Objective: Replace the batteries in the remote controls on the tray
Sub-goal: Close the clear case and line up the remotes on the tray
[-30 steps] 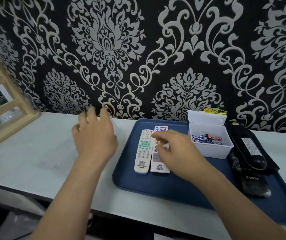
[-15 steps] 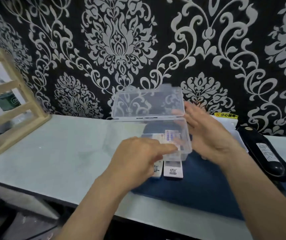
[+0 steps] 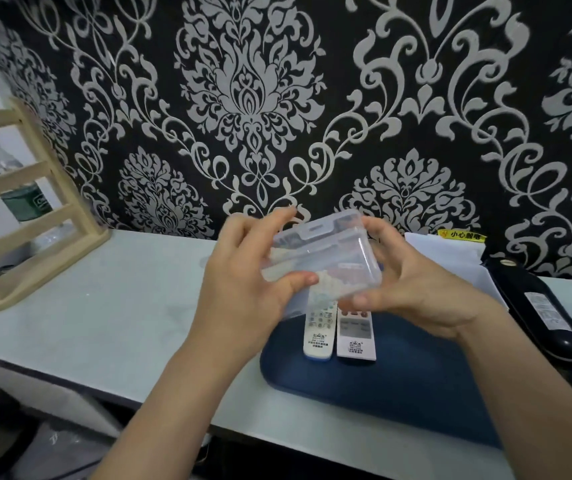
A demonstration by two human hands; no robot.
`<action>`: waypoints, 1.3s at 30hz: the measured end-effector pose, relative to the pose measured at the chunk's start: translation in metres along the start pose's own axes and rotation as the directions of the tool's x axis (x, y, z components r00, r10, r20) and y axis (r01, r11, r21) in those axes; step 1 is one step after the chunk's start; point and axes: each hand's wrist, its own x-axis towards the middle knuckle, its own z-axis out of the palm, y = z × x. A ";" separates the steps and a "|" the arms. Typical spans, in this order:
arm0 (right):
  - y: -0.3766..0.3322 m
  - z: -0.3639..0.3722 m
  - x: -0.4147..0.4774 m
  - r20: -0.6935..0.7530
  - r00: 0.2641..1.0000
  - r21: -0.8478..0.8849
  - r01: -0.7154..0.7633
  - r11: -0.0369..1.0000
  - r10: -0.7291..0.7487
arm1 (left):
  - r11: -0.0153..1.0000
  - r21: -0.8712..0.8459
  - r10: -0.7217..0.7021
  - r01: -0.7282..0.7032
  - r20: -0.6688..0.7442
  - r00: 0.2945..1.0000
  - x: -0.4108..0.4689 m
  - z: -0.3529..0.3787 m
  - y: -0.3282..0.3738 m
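Both hands, left (image 3: 243, 289) and right (image 3: 412, 289), gripped a clear plastic lidded box (image 3: 322, 258) above the dark blue tray (image 3: 416, 382). Two white remote controls (image 3: 338, 337) lay side by side on it, long axes pointing away toward the wall.

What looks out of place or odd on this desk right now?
Nothing stands out. Both hands, left hand and right hand, hold a clear plastic box above two white remotes lying neatly side by side on the blue tray.

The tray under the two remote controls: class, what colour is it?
Dark blue; the tray shows clearly in the head view.
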 end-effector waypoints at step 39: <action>0.007 -0.006 -0.057 -0.305 0.951 -0.933 -0.288 0.217 -0.047 | 0.679 -0.172 -0.530 0.713 0.558 0.639 0.025 0.139 0.024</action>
